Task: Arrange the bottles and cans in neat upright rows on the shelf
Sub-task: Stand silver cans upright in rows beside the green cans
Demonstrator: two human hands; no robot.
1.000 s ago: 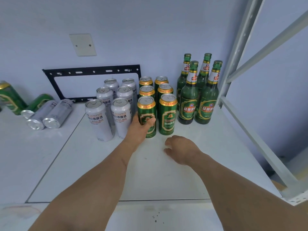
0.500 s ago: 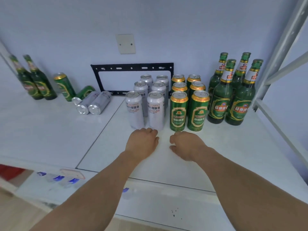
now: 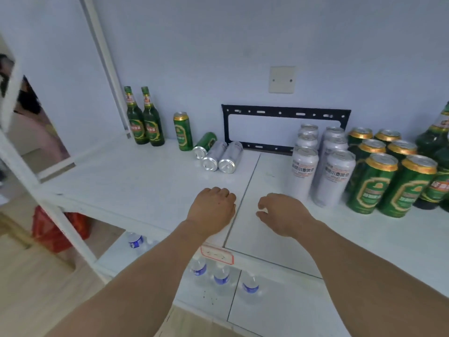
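Observation:
On the white shelf (image 3: 136, 181), upright silver cans (image 3: 318, 171) and green cans (image 3: 388, 178) stand in rows at the right, with green bottles (image 3: 435, 142) at the frame edge. Two silver cans (image 3: 222, 156) and a green can (image 3: 205, 144) lie on their sides near the back wall. One green can (image 3: 182, 131) and two green bottles (image 3: 143, 122) stand upright at the back left. My left hand (image 3: 211, 210) and my right hand (image 3: 281, 215) hover low over the shelf front with loosely curled fingers, holding nothing.
A black metal bracket (image 3: 284, 113) leans against the wall behind the cans. A white upright post (image 3: 107, 69) rises at the left. Water bottles (image 3: 221, 276) stand on the lower shelf. A red bag (image 3: 48, 229) lies on the floor at the left.
My left hand let go of the front green can and drew back. Both hands shifted left along the shelf front, and the view swung left, revealing the lying cans and left bottles.

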